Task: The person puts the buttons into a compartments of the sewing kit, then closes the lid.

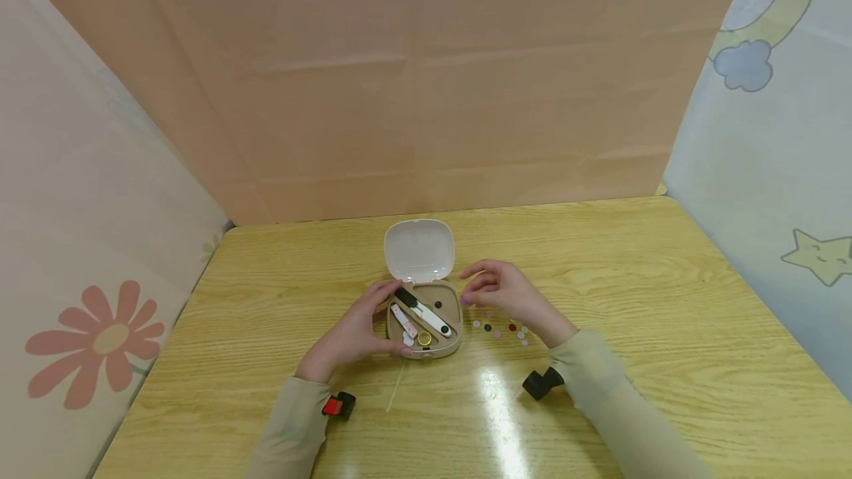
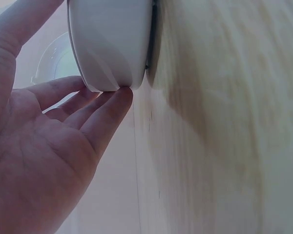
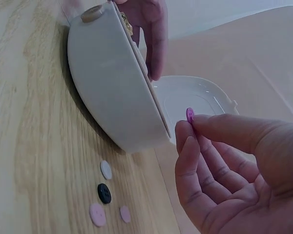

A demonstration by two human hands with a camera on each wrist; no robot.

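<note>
Steadying the open case [image 1: 447,351] on the desk [image 1: 266,301], the left hand [image 1: 356,325] grips its edge in the head view; a firm hold should help. Left wrist view: fingertips [image 2: 124,95] meet the case; the thumb seems cut off. Right wrist view: the right hand [image 3: 229,170] pinches a purple button [image 3: 190,114] near the case, best held lightly; the compartments [image 1: 449,297] are hidden.

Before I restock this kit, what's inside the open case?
The case holds a black-and-white tool, a printed strip, white pieces, a gold round item and a black button. Anything beneath them is covered.
</note>
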